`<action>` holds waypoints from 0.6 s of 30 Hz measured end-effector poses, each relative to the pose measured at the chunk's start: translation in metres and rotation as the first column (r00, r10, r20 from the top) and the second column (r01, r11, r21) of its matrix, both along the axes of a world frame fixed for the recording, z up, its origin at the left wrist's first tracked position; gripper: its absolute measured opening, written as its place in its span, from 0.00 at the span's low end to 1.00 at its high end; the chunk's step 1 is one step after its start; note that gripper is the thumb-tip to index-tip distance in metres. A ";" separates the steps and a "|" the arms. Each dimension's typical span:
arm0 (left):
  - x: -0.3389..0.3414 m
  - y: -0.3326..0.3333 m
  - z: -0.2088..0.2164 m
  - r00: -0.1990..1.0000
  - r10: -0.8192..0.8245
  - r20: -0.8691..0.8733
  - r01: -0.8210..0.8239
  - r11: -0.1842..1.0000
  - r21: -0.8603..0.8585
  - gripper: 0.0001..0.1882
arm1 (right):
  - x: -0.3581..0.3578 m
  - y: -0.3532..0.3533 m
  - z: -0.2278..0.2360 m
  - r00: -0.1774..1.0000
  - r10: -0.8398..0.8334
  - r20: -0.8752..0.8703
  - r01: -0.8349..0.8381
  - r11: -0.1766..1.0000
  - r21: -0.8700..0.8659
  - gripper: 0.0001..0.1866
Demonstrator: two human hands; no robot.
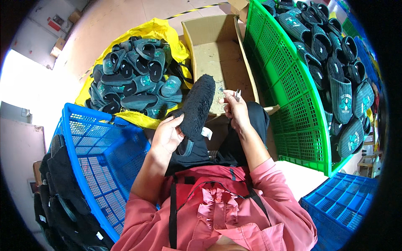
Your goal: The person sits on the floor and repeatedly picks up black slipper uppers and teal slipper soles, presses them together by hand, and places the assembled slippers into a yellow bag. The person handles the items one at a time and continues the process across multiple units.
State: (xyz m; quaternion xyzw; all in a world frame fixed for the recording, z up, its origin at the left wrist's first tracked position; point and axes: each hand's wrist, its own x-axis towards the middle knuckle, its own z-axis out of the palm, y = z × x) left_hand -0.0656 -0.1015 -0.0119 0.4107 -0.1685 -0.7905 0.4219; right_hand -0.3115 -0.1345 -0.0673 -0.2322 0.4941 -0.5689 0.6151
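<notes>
Pink cloth, a ruffled shirt [215, 213] under a red apron [236, 186], frames a seated worker's lap, above which a fuzzy black slipper [197, 106] is held. Its heel end is gripped in the left hand [167, 131], thumb on top and fingers curled around beneath, beside a small white tag [207, 133]. Just to its right, the right hand [238, 109] has fingers folded around a small metal tool [238, 94]; whether its thumb and forefinger also pinch something cannot be told. At left stands a blue crate [90, 136], at right a green crate [289, 83] with striped slippers beyond its wall. Farther ahead are a cardboard box [211, 31] and a yellow bag [153, 27] heaped with more slippers.
</notes>
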 end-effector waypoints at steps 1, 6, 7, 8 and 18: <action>0.000 0.001 -0.003 1.000 0.002 -0.016 -0.002 1.000 0.023 0.16 | 0.002 0.003 0.002 0.999 0.007 0.032 -0.006 1.000 -0.013 0.09; -0.007 0.010 -0.001 0.999 0.022 -0.025 -0.020 0.997 0.073 0.17 | 0.007 0.018 0.024 0.990 0.139 -0.010 -0.137 0.960 -0.245 0.06; -0.009 0.011 -0.005 0.997 0.058 0.044 -0.063 0.991 0.121 0.17 | 0.012 0.019 0.027 0.991 0.121 -0.060 -0.134 0.934 -0.331 0.09; -0.010 0.010 -0.008 0.995 0.083 0.048 -0.089 0.988 0.128 0.15 | 0.016 0.020 0.031 0.989 0.098 -0.108 -0.134 0.900 -0.414 0.11; -0.012 0.011 -0.032 0.991 0.134 0.028 -0.136 0.935 0.327 0.09 | 0.033 0.007 0.012 0.932 -0.159 -0.326 0.034 0.933 -0.357 0.04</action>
